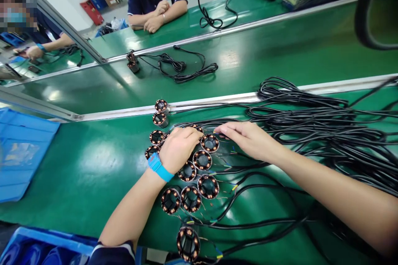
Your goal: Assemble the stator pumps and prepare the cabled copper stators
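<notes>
Several motor stators [202,160] with copper windings stand in a loose cluster on the green bench, with thin leads running to black cables. My left hand [180,147], wearing a blue wristband [160,167], is over the middle of the cluster. Its fingers are curled together beside one stator [209,143], and what they grip is hidden. To the right, my right hand [245,137] pinches a thin wire [217,131] between thumb and forefinger, just behind that same stator. Other stators, such as the nearest one [188,243], stand untouched toward the bench's front edge.
Bundled black cables [298,116] cover the right side. A blue bin [25,153] is at left, another blue crate [46,240] at lower left. Beyond a metal rail [217,105] lie two stators [133,65] with cable. Two people are across the bench; one rests their forearms [155,18].
</notes>
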Demonstrator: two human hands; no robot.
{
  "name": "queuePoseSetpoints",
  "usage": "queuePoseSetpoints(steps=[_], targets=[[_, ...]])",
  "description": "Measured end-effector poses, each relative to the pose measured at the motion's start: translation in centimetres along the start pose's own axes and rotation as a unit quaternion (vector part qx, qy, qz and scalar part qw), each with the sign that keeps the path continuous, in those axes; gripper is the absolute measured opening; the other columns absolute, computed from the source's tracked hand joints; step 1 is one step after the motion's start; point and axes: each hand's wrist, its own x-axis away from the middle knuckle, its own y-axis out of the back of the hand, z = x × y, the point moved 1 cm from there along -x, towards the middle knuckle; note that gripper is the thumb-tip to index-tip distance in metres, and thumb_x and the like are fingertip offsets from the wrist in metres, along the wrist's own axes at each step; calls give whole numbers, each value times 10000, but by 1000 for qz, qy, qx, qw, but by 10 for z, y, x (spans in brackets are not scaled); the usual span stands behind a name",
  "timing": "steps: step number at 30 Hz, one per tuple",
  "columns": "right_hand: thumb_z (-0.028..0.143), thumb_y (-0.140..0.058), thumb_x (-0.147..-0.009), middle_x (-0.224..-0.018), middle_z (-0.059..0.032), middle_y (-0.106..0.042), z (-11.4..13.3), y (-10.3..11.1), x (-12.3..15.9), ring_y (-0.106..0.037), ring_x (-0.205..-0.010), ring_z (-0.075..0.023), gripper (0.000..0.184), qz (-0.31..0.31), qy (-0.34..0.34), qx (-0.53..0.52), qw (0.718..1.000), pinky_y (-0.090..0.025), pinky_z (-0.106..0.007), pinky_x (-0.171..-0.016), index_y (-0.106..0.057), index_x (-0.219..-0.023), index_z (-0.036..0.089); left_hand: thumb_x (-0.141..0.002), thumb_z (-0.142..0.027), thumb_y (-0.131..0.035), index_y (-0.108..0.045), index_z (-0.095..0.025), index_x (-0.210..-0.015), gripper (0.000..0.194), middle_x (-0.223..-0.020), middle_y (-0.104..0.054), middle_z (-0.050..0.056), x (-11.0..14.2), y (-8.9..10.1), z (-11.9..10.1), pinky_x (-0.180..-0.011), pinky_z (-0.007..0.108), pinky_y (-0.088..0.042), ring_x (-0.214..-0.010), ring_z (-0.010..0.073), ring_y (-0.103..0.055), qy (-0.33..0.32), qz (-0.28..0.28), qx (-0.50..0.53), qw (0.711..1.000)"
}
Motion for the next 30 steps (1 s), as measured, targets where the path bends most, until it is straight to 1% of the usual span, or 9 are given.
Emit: queuePoseSetpoints(steps=[4,9,14,17,20,22,24,27,30], targets=[[637,-515,-886,-869,-38,-657,4,-6,-21,-555,-752,-174,497,71,-63,-85,992,-430,-290,-674,-697,-941,178,-985,-141,-529,-657,-224,-1145,221,-1108,-700,28,0,-3,5,-827,343,-439,-985,174,-642,-22,4,21,1000],[590,-755,-698,-746,5,-550,12,-5,-30,-413,-663,-119,482,138,-152,-182,962,-301,-249,-594,-640,-868,154,-963,-95,-543,-684,-241,-1108,249,-1087,-692,3,0,1,9,-814,336,-408,-958,162,-631,-29,18,60,998],[471,-857,-636,-767,17,-547,10,-10,-28,-443,-698,-110,483,124,-163,-289,935,-326,-235,-632,-565,-855,154,-966,-91,-528,-689,-244,-1114,267,-1021,-686,5,-2,0,7,-781,323,-403,-889,152,-623,-25,31,62,997],[589,-775,-734,-802,-13,-575,2,-11,-25,-484,-732,-128,495,112,-151,-301,935,-383,-259,-685,-588,-866,150,-965,-89,-525,-684,-233,-1111,260,-1024,-686,7,-2,0,6,-801,325,-421,-894,155,-625,-33,28,74,996],[727,-557,-862,-870,-75,-633,1,0,-25,-567,-816,-186,591,72,-117,-205,969,-435,-319,-760,-649,-915,146,-972,-162,-559,-662,-219,-1122,192,-1114,-669,25,7,12,10,-897,330,-440,-1030,170,-614,-14,-22,107,994],[721,-514,-893,-955,-92,-664,9,9,-29,-602,-892,-223,589,33,-65,-114,991,-456,-345,-808,-679,-987,164,-965,-233,-594,-645,-210,-1109,155,-1120,-655,38,22,23,14,-923,332,-447,-1064,177,-603,37,-64,117,990],[654,-532,-917,-1021,-72,-674,23,11,-36,-612,-951,-238,492,11,7,-31,999,-462,-355,-854,-694,-1013,200,-951,-280,-622,-635,-202,-1065,139,-1060,-655,37,42,33,18,-892,332,-458,-1020,181,-612,85,-76,105,988],[510,-528,-964,-1031,-31,-683,48,-2,-54,-616,-981,-225,336,40,128,82,988,-454,-345,-891,-717,-996,234,-924,-342,-660,-625,-203,-1043,186,-1026,-665,32,69,34,16,-840,336,-465,-968,192,-626,110,-56,74,990],[370,-509,-988,-980,-17,-692,66,-28,-71,-614,-941,-202,252,127,213,159,956,-444,-327,-863,-721,-993,235,-936,-337,-644,-623,-199,-1066,191,-1055,-674,38,84,25,10,-843,338,-468,-972,191,-632,111,-62,56,990]])
